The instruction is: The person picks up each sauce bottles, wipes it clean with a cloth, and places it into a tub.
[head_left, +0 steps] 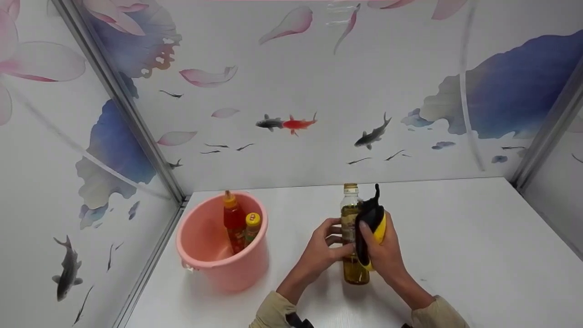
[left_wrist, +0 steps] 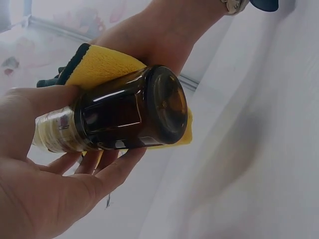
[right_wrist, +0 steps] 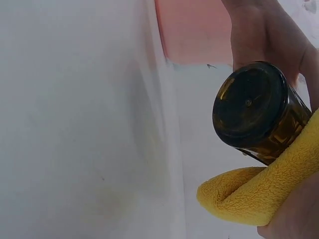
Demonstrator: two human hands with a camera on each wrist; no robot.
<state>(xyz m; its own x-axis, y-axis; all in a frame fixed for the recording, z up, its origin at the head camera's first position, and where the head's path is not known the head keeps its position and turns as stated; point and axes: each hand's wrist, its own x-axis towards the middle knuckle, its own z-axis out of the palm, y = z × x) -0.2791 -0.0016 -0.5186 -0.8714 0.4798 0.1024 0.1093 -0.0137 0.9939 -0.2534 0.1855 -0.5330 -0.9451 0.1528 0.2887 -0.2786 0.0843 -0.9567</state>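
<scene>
While held off the table [head_left: 469,237], with base showing in both wrist views, found roughly upright: glass bottle [head_left: 349,228] of golden oil, gold cap on top. Clamped about the label by left grip [head_left: 322,255], thumb to one side, fingers to the other. Pinched in right grip [head_left: 387,253]: folded black-and-yellow cloth [head_left: 370,218], against the bottle's right side. To the left, well apart from the bottle, near the table's left and back edges: pink bucket [head_left: 232,275]. Inside, toward its right wall: red sauce bottle [head_left: 233,223] and, just beside, smaller yellow-capped jar [head_left: 253,223]. Between bucket and left grip, a modest strip of tabletop. To the right, a far broader white stretch, out to the right edge. Bounded behind by printed back panel [head_left: 328,91]; cannot tell the gap from cap to panel.
</scene>
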